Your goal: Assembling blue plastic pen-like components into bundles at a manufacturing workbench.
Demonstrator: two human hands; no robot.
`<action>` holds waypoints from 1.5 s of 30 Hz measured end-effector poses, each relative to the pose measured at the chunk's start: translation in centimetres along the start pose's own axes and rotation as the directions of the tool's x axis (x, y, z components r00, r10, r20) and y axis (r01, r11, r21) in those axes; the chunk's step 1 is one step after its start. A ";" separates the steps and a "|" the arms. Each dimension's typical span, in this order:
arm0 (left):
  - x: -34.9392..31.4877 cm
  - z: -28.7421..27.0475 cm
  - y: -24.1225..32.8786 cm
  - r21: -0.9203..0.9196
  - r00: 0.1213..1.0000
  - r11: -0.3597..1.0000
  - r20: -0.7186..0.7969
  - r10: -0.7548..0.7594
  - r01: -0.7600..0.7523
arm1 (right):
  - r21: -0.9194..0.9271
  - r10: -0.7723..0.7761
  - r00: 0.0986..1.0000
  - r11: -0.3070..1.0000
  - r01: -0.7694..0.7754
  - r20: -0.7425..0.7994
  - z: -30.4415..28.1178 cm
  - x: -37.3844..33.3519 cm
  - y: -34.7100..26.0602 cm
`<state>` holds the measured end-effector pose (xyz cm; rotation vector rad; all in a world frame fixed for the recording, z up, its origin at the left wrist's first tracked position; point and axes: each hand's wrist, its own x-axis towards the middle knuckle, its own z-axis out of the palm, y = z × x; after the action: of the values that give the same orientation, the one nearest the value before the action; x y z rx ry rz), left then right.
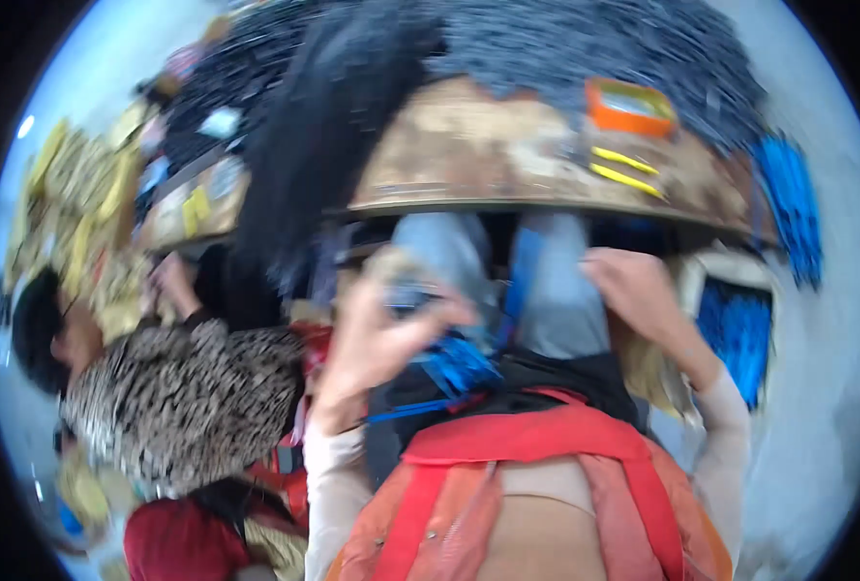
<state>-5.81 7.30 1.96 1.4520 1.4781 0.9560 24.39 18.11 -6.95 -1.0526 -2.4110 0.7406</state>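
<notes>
Worn workbench (507, 155) — orange tray (630, 107), contents seemingly blurred

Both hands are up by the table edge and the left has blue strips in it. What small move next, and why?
Probably lift the left hand up over the edge of the worn table and lay its bunch of blue strips on the top. The bunch sits below the rim, close to the body, while the right hand is at the edge too. The picture is blurred, so the grip itself is unclear.
</notes>
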 end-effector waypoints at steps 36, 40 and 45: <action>2.0 2.2 -4.4 -0.383 0.996 0.921 -0.068 0.054 -0.076 | 0.245 -0.119 0.990 0.965 0.098 0.073 -1.4 6.8 -10.0; 1.4 3.3 -4.3 -0.388 0.991 0.918 -0.131 0.031 -0.080 | -0.256 -0.354 0.935 0.902 0.348 0.024 -0.5 6.5 -10.5; 0.7 3.8 -4.2 -0.313 0.985 0.944 -0.161 0.056 -0.105 | -0.514 -0.532 0.846 0.733 0.446 -0.024 0.0 6.7 -10.5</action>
<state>-3.78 7.70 -3.33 1.2306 1.3012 1.3155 14.48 17.16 0.47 -0.5358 -2.6059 -0.1591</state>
